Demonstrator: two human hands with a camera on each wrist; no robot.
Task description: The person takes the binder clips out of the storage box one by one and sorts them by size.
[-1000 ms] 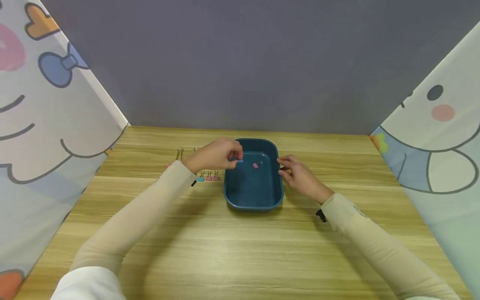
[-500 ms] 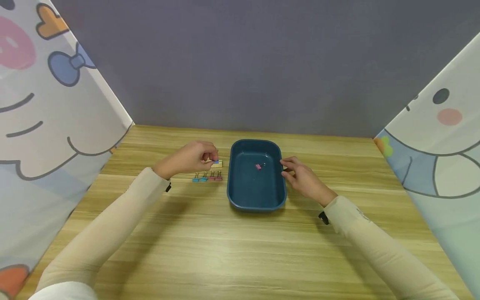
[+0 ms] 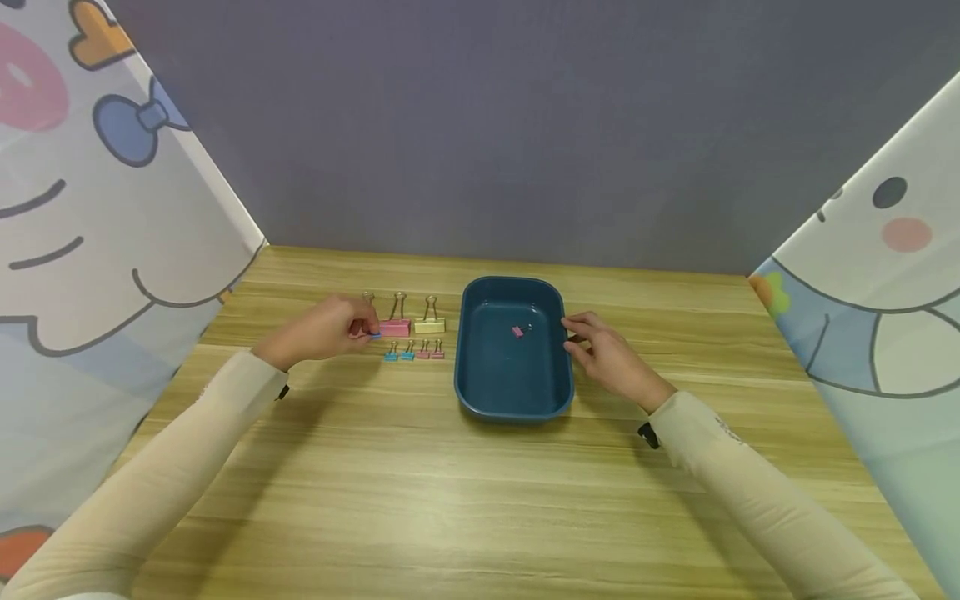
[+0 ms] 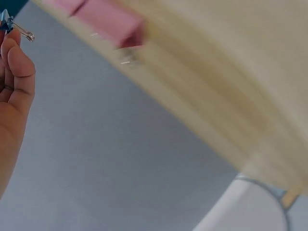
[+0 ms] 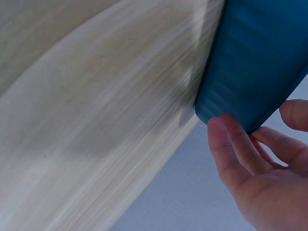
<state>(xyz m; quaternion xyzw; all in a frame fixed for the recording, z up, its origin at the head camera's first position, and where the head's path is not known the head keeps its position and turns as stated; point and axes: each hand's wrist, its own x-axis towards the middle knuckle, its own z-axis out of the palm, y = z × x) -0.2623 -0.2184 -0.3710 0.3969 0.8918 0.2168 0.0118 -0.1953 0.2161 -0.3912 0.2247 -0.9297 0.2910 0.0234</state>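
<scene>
Your left fingers (image 3: 364, 327) are pinching a small blue clip (image 3: 374, 335), and a big pink clip (image 3: 394, 327) and a pale yellow clip (image 3: 430, 325) are lying just beyond them. Your right fingers (image 3: 579, 335) are touching a dark teal tray (image 3: 513, 402), which is holding one tiny pink clip (image 3: 517, 332). Beige sleeves (image 3: 750, 487) are covering your arms over a light wood-grain surface (image 3: 465, 500).

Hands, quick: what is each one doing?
Left hand: pinches a small blue binder clip.
Right hand: fingers rest on the blue tray rim.
</scene>
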